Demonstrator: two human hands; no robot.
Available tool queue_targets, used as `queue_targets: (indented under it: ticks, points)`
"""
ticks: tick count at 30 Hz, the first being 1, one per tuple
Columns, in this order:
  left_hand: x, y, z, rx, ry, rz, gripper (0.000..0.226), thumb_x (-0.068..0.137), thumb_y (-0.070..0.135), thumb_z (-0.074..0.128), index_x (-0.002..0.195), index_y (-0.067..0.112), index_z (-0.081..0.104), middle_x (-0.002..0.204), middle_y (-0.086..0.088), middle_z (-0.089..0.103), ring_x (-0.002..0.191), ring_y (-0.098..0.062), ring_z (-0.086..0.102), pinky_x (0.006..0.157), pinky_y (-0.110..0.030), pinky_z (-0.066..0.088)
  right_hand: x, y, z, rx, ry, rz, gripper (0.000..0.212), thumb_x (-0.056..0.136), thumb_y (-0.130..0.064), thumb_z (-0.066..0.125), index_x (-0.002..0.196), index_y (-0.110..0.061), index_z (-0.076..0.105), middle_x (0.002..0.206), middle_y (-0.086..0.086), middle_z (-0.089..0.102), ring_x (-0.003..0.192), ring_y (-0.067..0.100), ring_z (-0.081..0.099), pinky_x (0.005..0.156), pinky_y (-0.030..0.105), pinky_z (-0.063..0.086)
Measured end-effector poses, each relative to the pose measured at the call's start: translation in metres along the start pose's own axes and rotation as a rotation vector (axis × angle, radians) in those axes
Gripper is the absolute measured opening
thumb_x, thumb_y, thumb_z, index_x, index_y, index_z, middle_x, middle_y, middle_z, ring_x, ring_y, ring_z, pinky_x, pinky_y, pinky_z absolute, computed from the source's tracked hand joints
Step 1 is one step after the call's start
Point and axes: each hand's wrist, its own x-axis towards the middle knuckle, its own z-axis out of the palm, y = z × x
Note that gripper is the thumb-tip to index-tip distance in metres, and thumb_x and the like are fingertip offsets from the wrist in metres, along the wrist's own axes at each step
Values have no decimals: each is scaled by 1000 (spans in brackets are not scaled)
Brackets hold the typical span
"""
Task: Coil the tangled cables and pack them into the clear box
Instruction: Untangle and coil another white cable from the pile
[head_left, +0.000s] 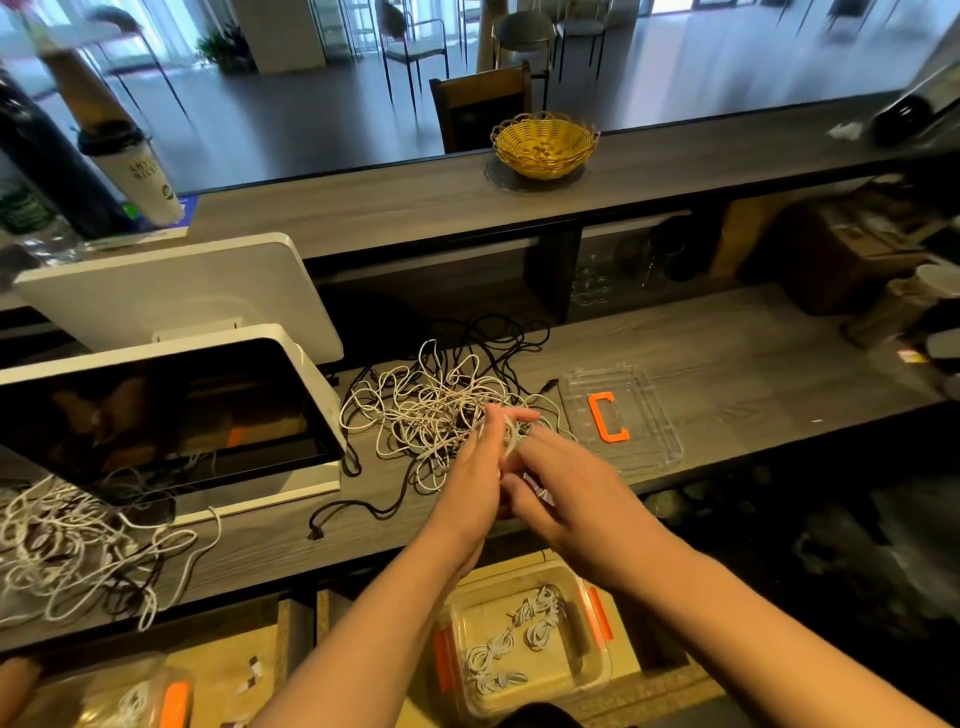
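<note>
A tangle of white and black cables (431, 410) lies on the grey wooden counter (727, 364). My left hand (480, 467) and my right hand (566, 483) meet just in front of the tangle. Both grip a white cable (511, 439) that loops around the left fingers. Below the counter edge stands the clear box (524, 639) with orange latches, holding several coiled white cables. Its clear lid (623, 415) with an orange handle rests on the counter to the right of the tangle.
A white point-of-sale screen (171, 405) stands at the left. A second cable tangle (67, 551) lies at the near left. Another clear box (130, 701) sits bottom left. A yellow wicker basket (543, 145) and a paper cup (137, 171) stand on the upper shelf.
</note>
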Motion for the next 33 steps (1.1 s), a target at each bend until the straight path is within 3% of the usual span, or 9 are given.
queue_targets:
  ticks: [3,6,9,11,13,17,21,28,33]
  points:
    - [-3,8,-5,113,-74,-138,80,90,75,14,90,13,64,76,-5,67,81,-16,66,74,-27,47,8,4,-4,-68,9,-41,26,90,-38,43,101,-19,58,105,-9,54,92,7,52,80,25,49]
    - [-3,8,-14,139,-172,-236,84,85,84,15,76,15,62,69,-4,51,62,-12,48,54,-21,32,17,14,-10,-123,48,-24,25,85,-43,54,94,-20,56,95,-7,57,83,9,54,72,27,51]
    - [-4,4,-21,159,-239,-314,89,77,91,21,114,21,63,67,6,39,51,-5,30,43,-17,22,24,29,-17,-149,88,-34,37,77,-59,59,80,-23,51,77,-11,53,66,3,46,59,20,40]
    - [-5,0,-24,219,-277,-334,88,78,91,20,143,37,44,66,8,38,50,-3,30,43,-17,24,29,37,-19,-142,95,-15,42,77,-61,58,79,-18,56,75,-9,55,65,5,47,58,25,44]
    - [-7,-2,-24,269,-338,-347,88,79,89,21,151,39,30,65,10,40,50,-2,31,44,-17,26,33,42,-20,-134,103,-8,38,79,-58,57,81,-20,57,74,-12,53,66,4,48,60,26,46]
    - [-12,1,-27,500,-447,-304,78,77,84,33,118,25,63,74,8,44,55,-3,40,50,-17,36,36,47,-22,-114,80,42,37,77,-62,58,84,-26,55,74,-16,49,67,-1,46,59,17,34]
    - [-13,-2,-34,529,-488,-237,60,88,71,33,111,28,68,73,9,48,59,-3,42,55,-17,39,36,46,-16,-125,59,52,41,79,-64,50,84,-24,56,74,-14,50,67,0,46,58,18,34]
    - [-11,-9,-37,253,-328,-129,42,99,54,32,111,30,65,67,6,62,53,-6,50,51,-20,43,30,50,-5,39,69,111,38,88,-55,53,75,-20,59,62,-8,54,56,6,48,54,22,37]
    - [-8,-13,-31,73,-100,-2,48,93,57,34,123,30,60,81,-4,73,64,-16,61,57,-22,52,23,50,-3,138,86,164,24,95,-45,54,90,-24,66,66,-8,61,57,5,54,53,19,39]
